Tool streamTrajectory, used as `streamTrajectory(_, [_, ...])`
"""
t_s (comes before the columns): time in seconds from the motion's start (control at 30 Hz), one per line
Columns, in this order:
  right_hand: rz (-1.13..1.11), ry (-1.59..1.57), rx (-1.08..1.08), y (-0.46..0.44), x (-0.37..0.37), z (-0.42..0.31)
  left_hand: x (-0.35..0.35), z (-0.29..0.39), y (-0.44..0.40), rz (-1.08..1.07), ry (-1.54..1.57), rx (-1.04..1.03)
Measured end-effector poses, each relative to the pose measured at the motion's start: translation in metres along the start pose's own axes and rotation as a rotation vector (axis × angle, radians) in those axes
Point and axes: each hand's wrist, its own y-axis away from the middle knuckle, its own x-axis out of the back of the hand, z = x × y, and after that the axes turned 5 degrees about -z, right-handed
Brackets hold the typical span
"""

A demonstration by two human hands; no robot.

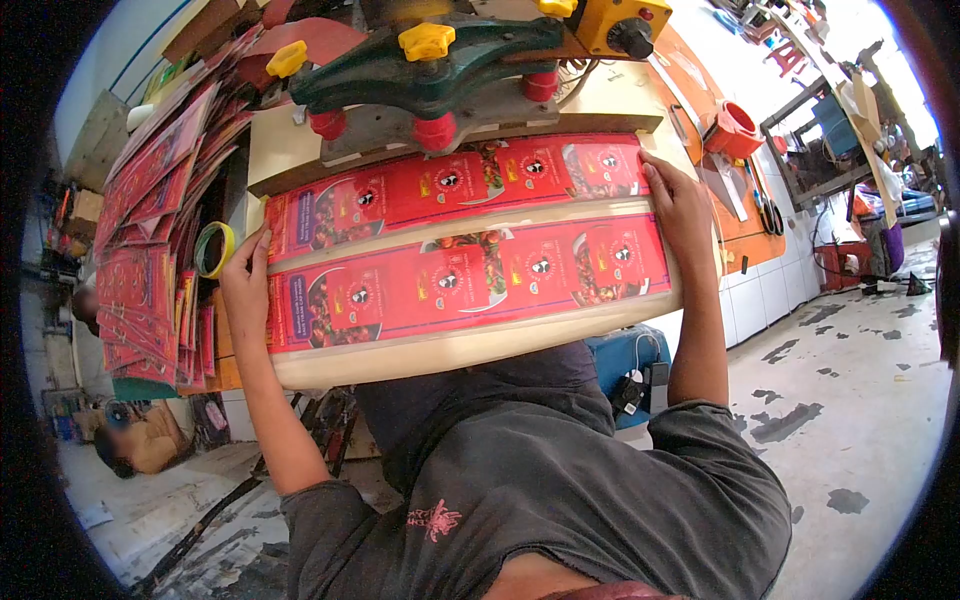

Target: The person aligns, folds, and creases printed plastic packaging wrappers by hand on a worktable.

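A wide red printed packaging sheet [400, 285], with pictures of food and a round logo, lies across a pale work surface before me. Two printed strips show, split by a pale band. My left hand [245, 285] is closed on the sheet's left end, thumb on top. At the opposite end, my right hand [678, 200] grips the upper right edge; its fingers are partly hidden. The sheet's far edge lies against a dark green machine [430, 85] with yellow knobs and red round feet.
Piles of red printed sheets [150, 210] stand at the left, beside a yellow tape roll [214, 250]. A red tape dispenser [732, 130] and scissors [768, 210] lie on the orange table at right. A yellow control box [622, 28] sits behind. Another person [140, 440] is low at left.
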Motion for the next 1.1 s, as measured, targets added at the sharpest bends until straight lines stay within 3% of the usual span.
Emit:
streamTrajectory(0.9, [-0.021,-0.066,-0.057,-0.001,-0.001,0.003,-0.002,-0.014,-0.004,-0.006,0.071,-0.019])
streamTrajectory(1.1, [-0.005,-0.223,-0.113,0.001,0.002,-0.003,-0.002,-0.001,-0.001,0.004,0.041,-0.001])
